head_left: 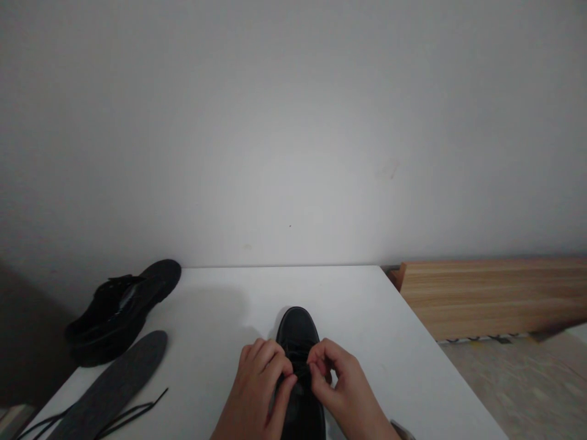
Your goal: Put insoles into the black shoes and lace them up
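A black shoe [298, 327] lies on the white table with its toe pointing toward the wall. Both my hands are over its lacing. From the left side, my left hand [263, 385] pinches a dark shoelace between thumb and forefinger at the eyelets. Opposite it, my right hand [342, 385] has thumb and fingertips closed on the lace at the other edge. The strands between the fingertips are dark against the black shoe and hard to make out. The shoe's heel end runs out of view at the bottom.
On the left of the white table [206, 305] lie another black shoe [110, 318], a dark grey insole [114, 385] and a loose black lace [137, 410]. A pale wall [293, 134] stands behind. Right of the table is a wooden board [490, 299] above the floor.
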The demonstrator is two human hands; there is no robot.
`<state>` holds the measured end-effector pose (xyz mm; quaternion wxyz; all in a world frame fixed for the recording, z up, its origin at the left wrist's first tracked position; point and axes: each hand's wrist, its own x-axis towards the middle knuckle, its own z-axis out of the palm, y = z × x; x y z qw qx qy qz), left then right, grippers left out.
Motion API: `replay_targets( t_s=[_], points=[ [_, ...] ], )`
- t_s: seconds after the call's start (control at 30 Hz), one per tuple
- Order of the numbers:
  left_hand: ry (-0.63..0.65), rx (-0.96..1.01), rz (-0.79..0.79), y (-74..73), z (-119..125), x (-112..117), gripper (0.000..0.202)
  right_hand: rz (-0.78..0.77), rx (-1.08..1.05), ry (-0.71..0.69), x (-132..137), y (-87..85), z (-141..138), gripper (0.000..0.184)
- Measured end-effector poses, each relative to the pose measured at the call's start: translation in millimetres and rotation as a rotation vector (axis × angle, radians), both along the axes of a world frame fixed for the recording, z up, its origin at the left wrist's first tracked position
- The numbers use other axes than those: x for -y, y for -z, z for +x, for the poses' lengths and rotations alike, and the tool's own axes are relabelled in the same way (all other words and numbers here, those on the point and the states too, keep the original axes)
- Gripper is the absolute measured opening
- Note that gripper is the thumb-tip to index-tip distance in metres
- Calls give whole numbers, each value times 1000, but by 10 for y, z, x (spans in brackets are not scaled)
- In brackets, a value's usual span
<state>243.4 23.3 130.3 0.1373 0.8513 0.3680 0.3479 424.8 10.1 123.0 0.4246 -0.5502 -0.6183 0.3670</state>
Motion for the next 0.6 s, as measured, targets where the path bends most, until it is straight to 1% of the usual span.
replay_targets(
  t_s=[0.13,0.27,0.4,0.47,0.6],
  points=[
    [0,-27,-23,14,-64,37,15,36,31,11,6,35,6,5],
    [6,-40,-15,59,-114,46,16,102,84,20,7,75,1,8],
    [5,17,11,112,-121,37,16,138,127,21,7,84,3,10],
    [-14,45,-38,117,-130,44,16,122,125,2,22,74,24,9],
    [-55,111,-224,107,-205,78,18,25,48,-15,106,84,104,5]
  ],
)
